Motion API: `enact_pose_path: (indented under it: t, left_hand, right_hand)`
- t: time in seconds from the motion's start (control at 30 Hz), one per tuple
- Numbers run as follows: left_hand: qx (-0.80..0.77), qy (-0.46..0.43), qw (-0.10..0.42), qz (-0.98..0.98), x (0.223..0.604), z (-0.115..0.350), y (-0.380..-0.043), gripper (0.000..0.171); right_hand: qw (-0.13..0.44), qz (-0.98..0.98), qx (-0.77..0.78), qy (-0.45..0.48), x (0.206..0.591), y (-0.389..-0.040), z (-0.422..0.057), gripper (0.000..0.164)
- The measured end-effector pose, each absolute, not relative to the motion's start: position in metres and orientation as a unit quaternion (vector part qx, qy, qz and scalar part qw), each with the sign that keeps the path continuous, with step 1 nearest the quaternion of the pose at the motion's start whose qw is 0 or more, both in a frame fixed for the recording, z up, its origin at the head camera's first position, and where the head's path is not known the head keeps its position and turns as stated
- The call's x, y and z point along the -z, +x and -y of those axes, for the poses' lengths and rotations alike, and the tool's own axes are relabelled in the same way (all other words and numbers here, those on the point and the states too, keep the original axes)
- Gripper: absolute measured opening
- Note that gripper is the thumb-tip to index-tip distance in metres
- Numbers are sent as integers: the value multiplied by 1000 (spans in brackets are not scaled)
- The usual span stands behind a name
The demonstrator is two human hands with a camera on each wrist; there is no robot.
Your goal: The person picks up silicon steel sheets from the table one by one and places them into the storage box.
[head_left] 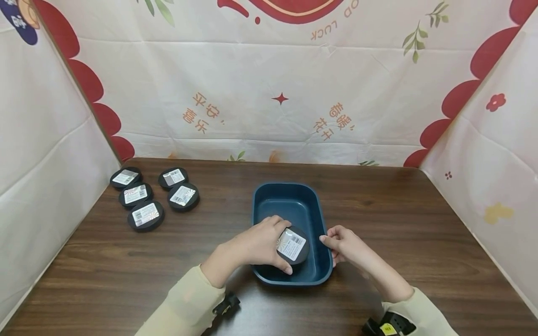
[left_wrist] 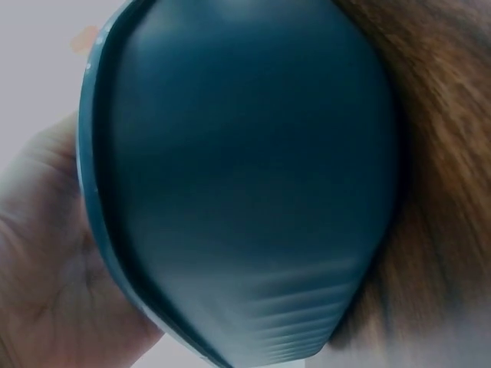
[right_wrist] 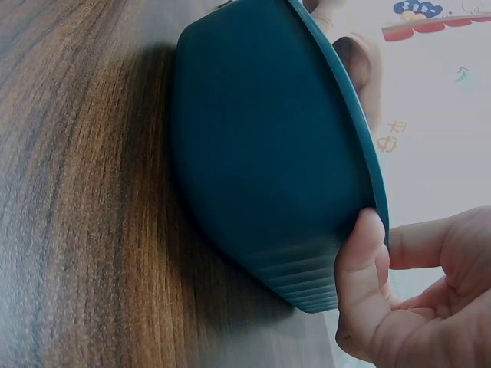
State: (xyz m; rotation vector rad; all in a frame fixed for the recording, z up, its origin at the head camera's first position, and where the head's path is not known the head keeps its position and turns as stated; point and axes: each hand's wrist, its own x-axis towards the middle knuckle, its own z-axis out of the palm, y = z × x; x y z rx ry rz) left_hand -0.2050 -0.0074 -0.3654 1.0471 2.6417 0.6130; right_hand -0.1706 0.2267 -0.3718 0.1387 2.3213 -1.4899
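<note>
A blue plastic bin (head_left: pixel 308 278) stands on the table. My left hand (head_left: pixel 262 242) reaches over its near left side and grips a black round case (head_left: pixel 293 244) with a white barcode label, thumb on the near edge and fingers on the far edge. The case overlaps the bin's inside in the head view. In the left wrist view the bin's outer wall (left_wrist: pixel 253 153) hides what that hand holds. My right hand (head_left: pixel 346 247) pinches the bin's right rim between thumb and fingers, also plain in the right wrist view, where the bin's wall (right_wrist: pixel 253 138) faces the camera.
Several more black round cases (head_left: pixel 145 215) with white labels lie at the back left of the wooden table (head_left: pixel 403 219). Printed cloth walls (head_left: pixel 260 70) enclose its back and both sides.
</note>
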Motion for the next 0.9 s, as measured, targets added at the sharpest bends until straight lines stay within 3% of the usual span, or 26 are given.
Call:
enact_pose_path:
  t: [0.9]
  left_hand:
    - [-130,396,62,-907,362,13,-199,110]
  right_hand:
    - [177,-830,526,60,372,-170,-225,29]
